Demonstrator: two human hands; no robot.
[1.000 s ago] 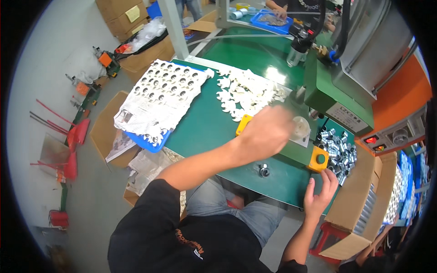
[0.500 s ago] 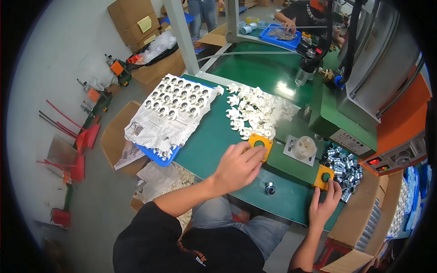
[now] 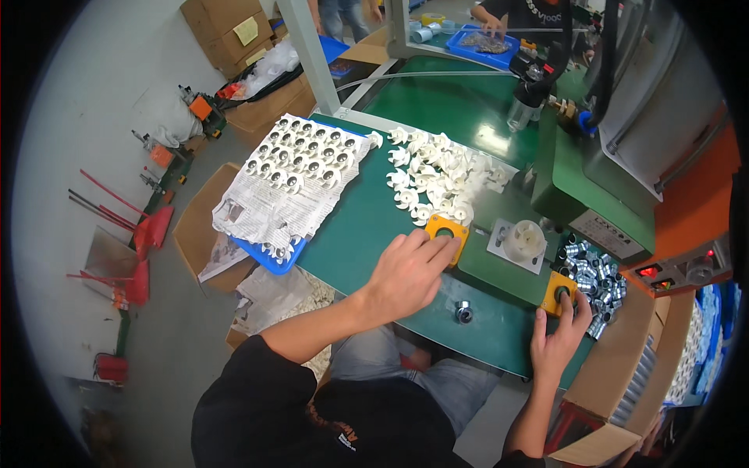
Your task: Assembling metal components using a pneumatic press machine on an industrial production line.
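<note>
My left hand [image 3: 412, 274] rests against a yellow button box [image 3: 456, 248], its fingers loosely bent across the box's near edge and holding nothing visible. Part of the dark green button [image 3: 445, 232] shows above the fingers. At the right yellow button box [image 3: 552, 303], my right hand [image 3: 558, 343] has spread fingers, with a fingertip at the green button [image 3: 562, 293]. Between the boxes, a white plastic impeller [image 3: 524, 240] sits upright in the fixture on the green press base [image 3: 491, 274]. A short shiny metal sleeve [image 3: 463, 312] stands on the table between my hands.
Loose white impellers [image 3: 425, 175] lie beyond my left hand. Impellers with dark centres [image 3: 300, 148] line a newspaper-covered blue tray [image 3: 273, 261]. Metal sleeves [image 3: 597, 277] are heaped at right, beside a cardboard box [image 3: 605, 382]. The green press head [image 3: 585, 187] overhangs the fixture. A co-worker's hand [image 3: 493, 27] is across the table.
My right fingers have moved up slightly onto the right button. My left hand stays at its box. The whole view has shifted a little.
</note>
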